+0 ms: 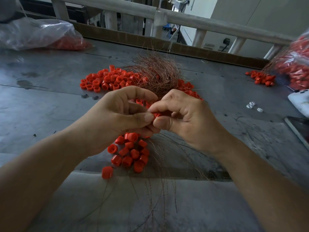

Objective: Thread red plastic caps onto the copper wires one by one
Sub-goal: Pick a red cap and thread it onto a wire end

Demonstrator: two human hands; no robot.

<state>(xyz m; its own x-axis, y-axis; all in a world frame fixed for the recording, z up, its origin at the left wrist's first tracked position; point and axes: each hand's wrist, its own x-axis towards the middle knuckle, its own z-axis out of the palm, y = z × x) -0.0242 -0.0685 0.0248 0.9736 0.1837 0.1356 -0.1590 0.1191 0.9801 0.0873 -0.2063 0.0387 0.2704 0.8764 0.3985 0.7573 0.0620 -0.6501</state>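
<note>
**Capped wires (132, 153) dangle; the next cap could slip**

Head view: left hand (117, 118) and right hand (184, 118) both pinch one red cap (156, 114) between curled thumb and fingertips. The wire tip is hidden. It may bend or miss the hole, dropping the cap among the loose caps (107, 79).

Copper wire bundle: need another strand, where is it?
Head view, centre: the copper wire bundle lies beyond the left hand and right hand, among the loose red caps.
</note>
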